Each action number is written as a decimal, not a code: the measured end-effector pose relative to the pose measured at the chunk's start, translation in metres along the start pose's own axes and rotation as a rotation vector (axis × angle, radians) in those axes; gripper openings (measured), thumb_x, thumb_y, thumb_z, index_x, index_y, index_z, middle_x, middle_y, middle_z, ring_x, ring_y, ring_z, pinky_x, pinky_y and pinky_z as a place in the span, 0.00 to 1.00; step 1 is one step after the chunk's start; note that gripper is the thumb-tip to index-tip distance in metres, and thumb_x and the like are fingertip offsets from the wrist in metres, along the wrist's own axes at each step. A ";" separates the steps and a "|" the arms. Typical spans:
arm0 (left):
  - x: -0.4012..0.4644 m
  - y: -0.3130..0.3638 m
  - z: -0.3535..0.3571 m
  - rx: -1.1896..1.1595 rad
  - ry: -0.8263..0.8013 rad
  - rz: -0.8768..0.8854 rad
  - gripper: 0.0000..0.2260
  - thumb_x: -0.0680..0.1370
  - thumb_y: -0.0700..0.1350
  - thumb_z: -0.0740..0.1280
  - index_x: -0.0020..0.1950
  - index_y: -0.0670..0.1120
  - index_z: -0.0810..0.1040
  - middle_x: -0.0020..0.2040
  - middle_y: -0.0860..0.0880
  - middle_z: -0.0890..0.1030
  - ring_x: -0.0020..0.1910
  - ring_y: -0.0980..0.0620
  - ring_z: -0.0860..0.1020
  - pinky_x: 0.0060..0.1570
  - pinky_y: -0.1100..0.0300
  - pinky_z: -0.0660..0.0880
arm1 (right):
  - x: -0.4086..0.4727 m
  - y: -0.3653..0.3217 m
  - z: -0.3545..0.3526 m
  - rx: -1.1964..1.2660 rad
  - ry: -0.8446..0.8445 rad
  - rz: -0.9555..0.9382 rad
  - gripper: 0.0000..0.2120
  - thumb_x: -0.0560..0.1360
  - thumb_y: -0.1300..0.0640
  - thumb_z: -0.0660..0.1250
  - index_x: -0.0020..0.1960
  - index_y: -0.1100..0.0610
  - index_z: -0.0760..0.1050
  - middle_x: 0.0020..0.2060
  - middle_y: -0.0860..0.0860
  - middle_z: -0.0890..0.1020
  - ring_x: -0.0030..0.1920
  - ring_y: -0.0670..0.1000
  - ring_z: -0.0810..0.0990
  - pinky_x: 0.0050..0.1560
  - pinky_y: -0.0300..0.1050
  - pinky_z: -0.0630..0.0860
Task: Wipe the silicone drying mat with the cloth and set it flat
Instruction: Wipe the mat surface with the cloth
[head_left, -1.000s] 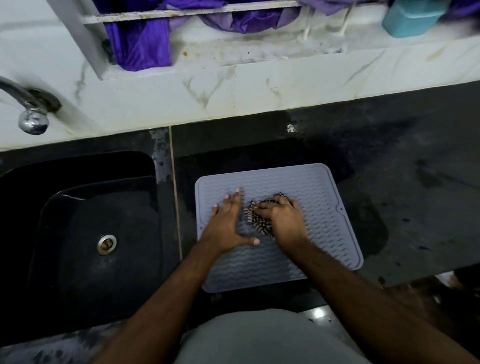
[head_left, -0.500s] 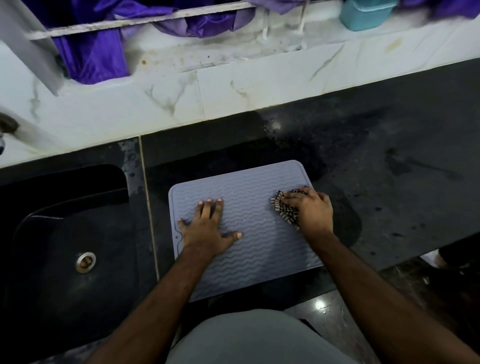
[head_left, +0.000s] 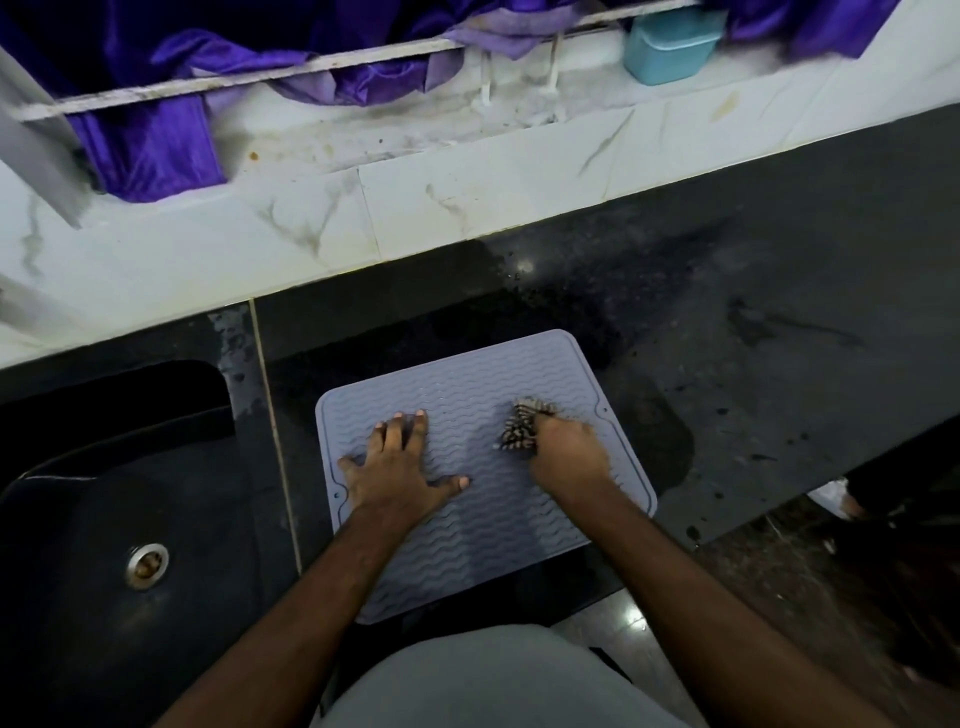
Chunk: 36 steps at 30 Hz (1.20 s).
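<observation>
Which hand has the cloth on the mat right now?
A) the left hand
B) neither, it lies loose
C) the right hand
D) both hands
C: the right hand grips the patterned cloth on the mat, while the left hand presses flat, fingers spread.

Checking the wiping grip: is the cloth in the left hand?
No, the right hand grips the cloth; the left hand lies flat.

I saw a matt, wavy-ribbed silicone mat (head_left: 483, 519), a striped woven cloth (head_left: 519, 431), a glossy black stone counter (head_left: 779, 322) and a metal drain (head_left: 148, 565).
</observation>
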<state>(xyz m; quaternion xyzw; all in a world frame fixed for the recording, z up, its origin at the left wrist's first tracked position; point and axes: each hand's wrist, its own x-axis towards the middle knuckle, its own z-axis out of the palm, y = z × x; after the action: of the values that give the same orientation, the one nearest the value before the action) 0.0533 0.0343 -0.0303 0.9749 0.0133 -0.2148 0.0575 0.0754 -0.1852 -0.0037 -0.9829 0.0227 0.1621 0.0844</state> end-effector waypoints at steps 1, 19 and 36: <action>0.000 -0.001 0.000 -0.004 0.003 0.006 0.50 0.68 0.81 0.54 0.82 0.58 0.40 0.82 0.50 0.48 0.80 0.45 0.49 0.69 0.31 0.58 | -0.003 -0.006 0.001 0.069 -0.015 -0.024 0.16 0.74 0.61 0.62 0.61 0.57 0.75 0.53 0.58 0.82 0.54 0.61 0.80 0.55 0.53 0.79; -0.042 -0.112 0.016 -0.181 0.112 -0.070 0.47 0.69 0.74 0.66 0.82 0.56 0.54 0.82 0.49 0.55 0.80 0.44 0.53 0.77 0.41 0.52 | -0.005 -0.119 0.013 1.162 -0.194 -0.140 0.22 0.72 0.56 0.76 0.64 0.51 0.75 0.56 0.48 0.83 0.57 0.48 0.81 0.62 0.50 0.77; -0.039 -0.115 0.025 -0.164 0.009 -0.138 0.47 0.71 0.74 0.63 0.81 0.61 0.43 0.82 0.52 0.35 0.79 0.43 0.32 0.77 0.39 0.37 | -0.020 -0.176 0.058 0.622 -0.063 -0.287 0.28 0.71 0.50 0.76 0.66 0.58 0.73 0.58 0.53 0.82 0.58 0.53 0.80 0.59 0.44 0.75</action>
<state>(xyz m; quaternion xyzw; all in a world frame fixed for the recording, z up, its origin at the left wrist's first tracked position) 0.0011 0.1459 -0.0490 0.9646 0.0981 -0.2123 0.1221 0.0506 -0.0017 -0.0234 -0.8978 -0.0701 0.1643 0.4025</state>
